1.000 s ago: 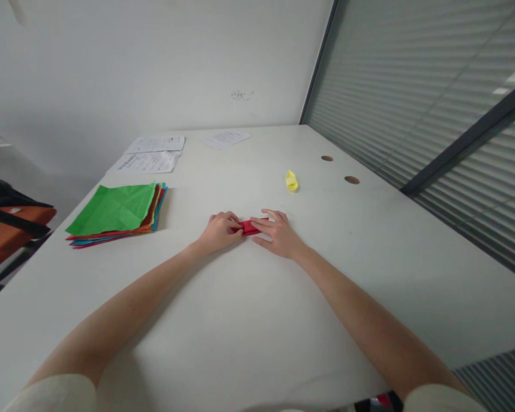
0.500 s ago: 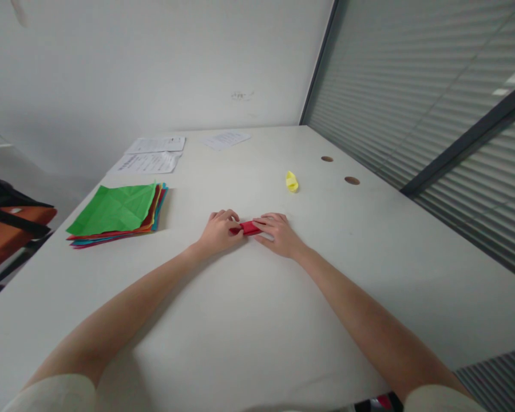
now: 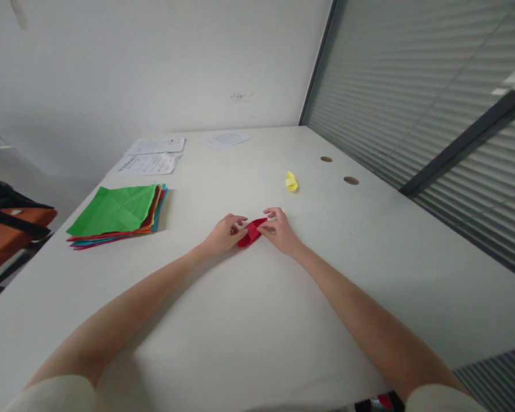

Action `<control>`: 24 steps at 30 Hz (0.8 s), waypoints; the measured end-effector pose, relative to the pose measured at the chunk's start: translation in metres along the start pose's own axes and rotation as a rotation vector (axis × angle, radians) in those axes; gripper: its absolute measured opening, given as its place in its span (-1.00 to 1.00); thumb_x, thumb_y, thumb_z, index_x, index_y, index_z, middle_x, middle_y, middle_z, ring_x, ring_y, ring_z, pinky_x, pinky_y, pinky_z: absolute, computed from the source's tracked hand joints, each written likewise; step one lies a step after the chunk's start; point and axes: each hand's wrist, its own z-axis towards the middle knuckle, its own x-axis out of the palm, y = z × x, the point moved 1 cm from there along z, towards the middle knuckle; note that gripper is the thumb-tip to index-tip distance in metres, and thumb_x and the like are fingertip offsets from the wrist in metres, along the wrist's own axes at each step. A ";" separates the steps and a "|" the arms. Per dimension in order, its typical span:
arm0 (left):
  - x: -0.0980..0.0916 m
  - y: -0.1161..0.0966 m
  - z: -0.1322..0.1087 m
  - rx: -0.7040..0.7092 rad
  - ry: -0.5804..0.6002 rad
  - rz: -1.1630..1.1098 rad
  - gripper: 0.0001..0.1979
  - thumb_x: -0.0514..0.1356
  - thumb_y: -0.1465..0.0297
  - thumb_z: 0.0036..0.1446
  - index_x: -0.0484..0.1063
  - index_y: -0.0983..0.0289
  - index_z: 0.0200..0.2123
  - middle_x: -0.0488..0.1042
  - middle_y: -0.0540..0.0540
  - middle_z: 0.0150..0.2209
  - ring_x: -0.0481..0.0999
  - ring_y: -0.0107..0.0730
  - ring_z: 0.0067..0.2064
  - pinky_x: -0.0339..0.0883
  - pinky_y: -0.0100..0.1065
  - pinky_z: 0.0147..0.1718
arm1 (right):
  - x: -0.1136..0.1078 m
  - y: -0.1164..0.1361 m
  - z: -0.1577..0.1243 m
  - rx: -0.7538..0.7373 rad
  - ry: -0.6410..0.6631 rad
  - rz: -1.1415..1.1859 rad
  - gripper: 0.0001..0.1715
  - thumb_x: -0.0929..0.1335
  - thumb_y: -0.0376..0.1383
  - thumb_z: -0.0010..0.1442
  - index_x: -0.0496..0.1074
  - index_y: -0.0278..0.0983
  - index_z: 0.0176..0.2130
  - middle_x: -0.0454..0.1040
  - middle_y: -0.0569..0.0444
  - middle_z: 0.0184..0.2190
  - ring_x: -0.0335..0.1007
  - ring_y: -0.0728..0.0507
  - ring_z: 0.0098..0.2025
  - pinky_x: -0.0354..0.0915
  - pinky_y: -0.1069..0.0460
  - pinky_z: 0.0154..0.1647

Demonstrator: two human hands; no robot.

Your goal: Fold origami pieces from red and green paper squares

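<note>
Taking the yellow folded paper [image 3: 290,182] as the landmark, the red folded paper [image 3: 252,232] lies on the white surface [image 3: 249,320] to its left and nearer the person, between the two hands. A good deal of folding is done on the red one, as far as can be judged: it is a small, narrow form, slanted, with a pointed end toward the yellow paper, a rounded end away from it, and what looks like a band across the middle. Its outline roughly resembles the yellow one, which lies loose and looks fully folded. The red one is not yet let go, so its shaping seems unfinished; how many creases remain cannot be told. The left hand [image 3: 227,234] has its thumb against the rounded end and its other fingers curved apart from that thumb; whether they pinch anything is unclear. The right hand [image 3: 280,233] has thumb and forefinger close together at the pointed end, its other fingers bent above; a firm pinch cannot be confirmed. Well to the left of the yellow paper, a stack of coloured sheets [image 3: 118,212] lies flat; its green top sheet is creased but opened out.
</note>
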 end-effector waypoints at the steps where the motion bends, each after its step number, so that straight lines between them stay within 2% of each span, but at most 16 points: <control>1: 0.000 0.001 0.002 -0.046 0.016 -0.043 -0.59 0.22 0.18 0.13 0.49 0.31 -0.04 0.48 0.21 -0.16 0.49 -0.44 -0.39 0.43 -0.34 -0.33 | 0.001 0.000 0.001 0.019 0.010 0.041 -0.71 0.35 -0.15 0.23 0.59 -0.24 -0.38 0.19 -0.11 0.06 0.23 -0.23 0.02 0.27 -0.24 0.10; 4: -0.007 -0.005 0.006 -0.116 0.088 -0.256 -0.52 0.27 0.19 0.07 0.45 0.30 0.02 0.50 0.25 -0.06 0.54 -0.37 -0.29 0.44 -0.30 -0.27 | -0.004 0.010 0.007 0.011 0.022 0.120 -0.72 0.35 -0.14 0.22 0.56 -0.26 -0.38 0.09 -0.11 0.09 0.20 -0.24 0.08 0.26 -0.26 0.13; 7: -0.022 -0.029 0.006 -0.072 0.114 -0.438 -0.53 0.30 0.23 0.05 0.45 0.28 0.02 0.53 0.22 -0.07 0.54 -0.27 -0.14 0.44 -0.25 -0.17 | -0.024 0.034 0.017 -0.072 -0.039 0.131 -0.74 0.35 -0.18 0.22 0.54 -0.26 -0.39 0.09 -0.11 0.08 0.19 -0.26 0.12 0.22 -0.28 0.18; 10: -0.038 -0.062 -0.001 -0.026 0.097 -0.490 -0.65 0.31 0.28 0.04 0.52 0.29 -0.10 0.54 0.18 -0.09 0.55 -0.27 -0.16 0.44 -0.21 -0.13 | -0.054 0.066 0.025 -0.103 -0.107 0.143 -0.81 0.35 -0.22 0.21 0.52 -0.24 -0.38 0.07 -0.08 0.12 0.21 -0.25 0.11 0.31 -0.25 0.09; 14: -0.053 -0.092 -0.012 0.097 0.037 -0.499 -0.60 0.31 0.34 0.05 0.47 0.18 0.01 0.50 0.15 -0.01 0.52 -0.26 -0.07 0.45 -0.26 -0.14 | -0.085 0.106 0.024 -0.148 -0.127 0.122 -0.86 0.37 -0.26 0.20 0.53 -0.19 -0.37 0.08 -0.02 0.15 0.19 -0.27 0.15 0.30 -0.24 0.08; 18: -0.060 -0.104 -0.017 0.153 0.025 -0.457 -0.84 0.27 0.34 0.11 0.56 0.28 -0.26 0.54 0.12 -0.22 0.52 -0.37 -0.23 0.46 -0.34 -0.22 | -0.097 0.129 0.018 -0.186 -0.087 0.091 -0.86 0.37 -0.28 0.20 0.53 -0.19 -0.38 0.09 0.00 0.17 0.17 -0.28 0.18 0.29 -0.23 0.08; 24: -0.062 -0.107 -0.018 0.201 0.050 -0.511 -0.92 0.29 0.40 0.08 0.56 0.30 -0.36 0.49 0.13 -0.21 0.50 -0.37 -0.22 0.48 -0.32 -0.22 | -0.099 0.134 0.015 -0.207 -0.085 0.043 -0.87 0.38 -0.30 0.19 0.53 -0.18 -0.40 0.09 0.02 0.20 0.13 -0.31 0.21 0.26 -0.25 0.11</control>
